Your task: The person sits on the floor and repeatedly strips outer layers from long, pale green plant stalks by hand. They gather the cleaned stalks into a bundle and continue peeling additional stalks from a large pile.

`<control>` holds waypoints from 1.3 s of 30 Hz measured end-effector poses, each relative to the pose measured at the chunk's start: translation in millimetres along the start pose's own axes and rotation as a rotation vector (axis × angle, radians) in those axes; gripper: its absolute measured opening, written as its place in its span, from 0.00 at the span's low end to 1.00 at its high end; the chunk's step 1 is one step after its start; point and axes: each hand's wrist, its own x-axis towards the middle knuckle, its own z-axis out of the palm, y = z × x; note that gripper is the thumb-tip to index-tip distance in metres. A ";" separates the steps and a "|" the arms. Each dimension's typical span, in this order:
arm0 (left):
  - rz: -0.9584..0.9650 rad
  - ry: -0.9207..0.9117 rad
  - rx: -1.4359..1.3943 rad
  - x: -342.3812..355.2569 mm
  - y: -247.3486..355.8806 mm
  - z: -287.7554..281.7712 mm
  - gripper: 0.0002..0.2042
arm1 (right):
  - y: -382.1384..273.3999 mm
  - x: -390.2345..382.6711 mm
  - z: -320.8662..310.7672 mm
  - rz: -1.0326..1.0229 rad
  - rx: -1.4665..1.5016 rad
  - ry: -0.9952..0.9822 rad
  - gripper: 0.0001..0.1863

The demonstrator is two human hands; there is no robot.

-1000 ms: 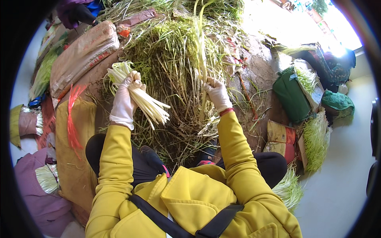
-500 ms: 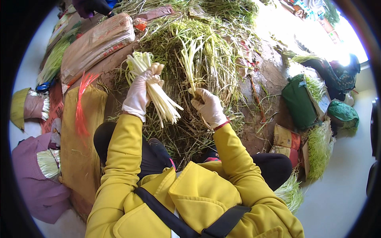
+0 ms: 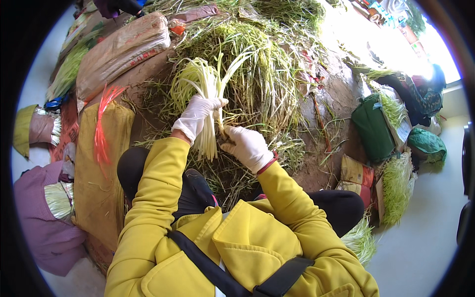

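Note:
My white-gloved left hand point(image 3: 200, 116) is closed round a bunch of pale stalks point(image 3: 205, 143), whose light green tops fan out upward. Just below it, my gloved right hand point(image 3: 247, 148) pinches the brownish lower end of a single stalk point(image 3: 230, 69), which rises along the bunch with leaves spreading to the upper right. Behind both hands lies a large heap of green and dry plant stems point(image 3: 257, 84). Part of the bunch and my left fingertips overlap, so exact contact with the single stalk is unclear.
Wrapped long bundles point(image 3: 121, 54), a yellow sack point(image 3: 99, 183) with red strands point(image 3: 106, 119), and a purple-covered bundle point(image 3: 44, 222) lie left. Right are a green bag point(image 3: 371, 128), leafy bundles point(image 3: 396, 193) and dark patterned cloth point(image 3: 425, 99). Part of another person point(image 3: 116, 7) shows top left.
My left hand has moved right and turned the bunch more upright. My right hand has come down and inward with the single stalk, which now sits against the bunch.

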 end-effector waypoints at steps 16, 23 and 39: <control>-0.009 -0.072 -0.331 -11.1 12.7 -0.5 0.15 | -0.8 31.6 -23.7 0.459 1.209 0.040 0.02; 0.051 0.106 -0.314 -8.5 28.2 -11.4 0.13 | 34.0 -16.6 -16.0 -0.012 -0.104 -0.791 0.10; -0.100 0.055 -0.362 -2.4 12.2 1.5 0.13 | -3.3 38.6 -37.8 0.155 0.513 0.029 0.17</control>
